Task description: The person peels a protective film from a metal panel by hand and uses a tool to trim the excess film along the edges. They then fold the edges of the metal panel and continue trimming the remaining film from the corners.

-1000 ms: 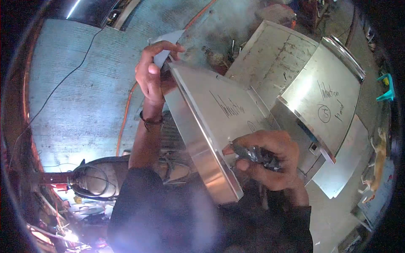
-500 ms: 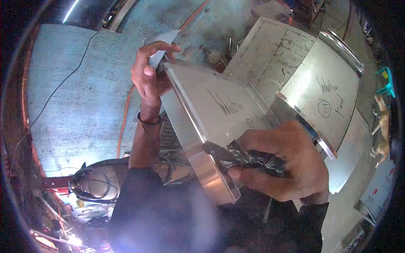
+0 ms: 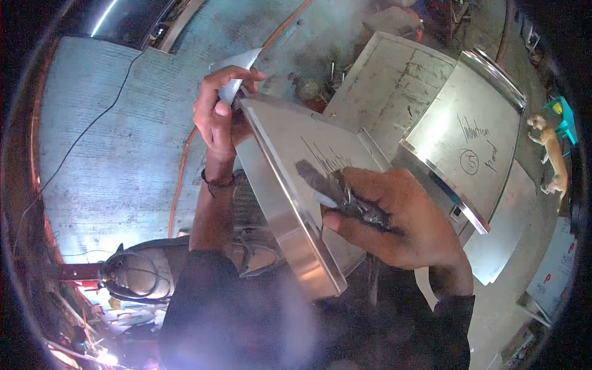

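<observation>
My left hand [image 3: 217,114] grips the far corner of a folded sheet-metal panel [image 3: 285,132], fingers curled over its edge. The panel is tilted, with a bent shiny flange along its left side and handwriting reading "Induction" on its face. In my right hand [image 3: 416,216] is a small tool wrapped in black tape [image 3: 316,177], pinched between thumb and fingers over the panel's near half. The end of the tool is blurred. Beyond my right hand lies a second metal panel [image 3: 462,132], marked "Induction" with a circled 5.
A worn pale board [image 3: 385,80] lies under the second panel. At right, an animal [image 3: 552,154] is on the floor beside a teal plastic stool [image 3: 568,117]. A black cable [image 3: 117,98] and an orange hose [image 3: 183,163] cross the blue corrugated sheet [image 3: 92,154].
My right hand with the taped tool has moved up and left along the panel's face. My left hand keeps its hold. The animal at right has shifted up in view.
</observation>
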Available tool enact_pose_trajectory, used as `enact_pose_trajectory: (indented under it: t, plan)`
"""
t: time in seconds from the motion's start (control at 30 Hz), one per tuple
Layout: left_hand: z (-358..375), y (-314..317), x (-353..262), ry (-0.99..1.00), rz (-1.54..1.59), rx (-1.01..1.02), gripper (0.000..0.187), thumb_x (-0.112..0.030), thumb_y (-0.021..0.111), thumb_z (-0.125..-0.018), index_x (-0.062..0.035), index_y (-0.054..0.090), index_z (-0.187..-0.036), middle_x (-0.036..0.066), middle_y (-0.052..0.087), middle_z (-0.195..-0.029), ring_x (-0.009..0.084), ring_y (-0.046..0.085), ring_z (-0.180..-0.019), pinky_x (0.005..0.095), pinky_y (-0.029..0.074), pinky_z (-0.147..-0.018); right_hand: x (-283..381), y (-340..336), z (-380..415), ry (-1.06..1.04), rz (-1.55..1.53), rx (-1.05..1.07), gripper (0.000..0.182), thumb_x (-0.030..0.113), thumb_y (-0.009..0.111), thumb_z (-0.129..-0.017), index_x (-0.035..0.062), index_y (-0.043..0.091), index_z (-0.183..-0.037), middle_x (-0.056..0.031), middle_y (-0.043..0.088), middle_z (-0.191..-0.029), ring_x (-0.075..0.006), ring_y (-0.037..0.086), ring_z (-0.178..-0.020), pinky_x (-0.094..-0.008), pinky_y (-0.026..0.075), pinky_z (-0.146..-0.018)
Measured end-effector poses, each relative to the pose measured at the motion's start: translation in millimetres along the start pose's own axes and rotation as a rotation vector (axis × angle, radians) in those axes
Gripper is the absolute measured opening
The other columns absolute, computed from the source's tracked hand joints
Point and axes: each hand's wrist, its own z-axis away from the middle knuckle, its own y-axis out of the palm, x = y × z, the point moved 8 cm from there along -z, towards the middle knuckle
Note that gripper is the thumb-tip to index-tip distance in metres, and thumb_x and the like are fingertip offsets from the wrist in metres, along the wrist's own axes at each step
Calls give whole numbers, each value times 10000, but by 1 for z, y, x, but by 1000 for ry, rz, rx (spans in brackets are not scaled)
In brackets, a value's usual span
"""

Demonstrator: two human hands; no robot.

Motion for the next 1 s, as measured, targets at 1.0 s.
enact_pose_trajectory:
  t: [1.0]
  plan:
    - [-8, 1, 5, 20, 106, -9, 646, -532, 502, -963, 16, 430, -1297, 242, 564, -1277, 308, 542, -1210, 458, 389, -1048, -100, -34, -89, 64, 102, -678, 367, 195, 625, -910, -71, 590, -1160, -230, 661, -902, -300, 638, -782, -383, 500, -763]
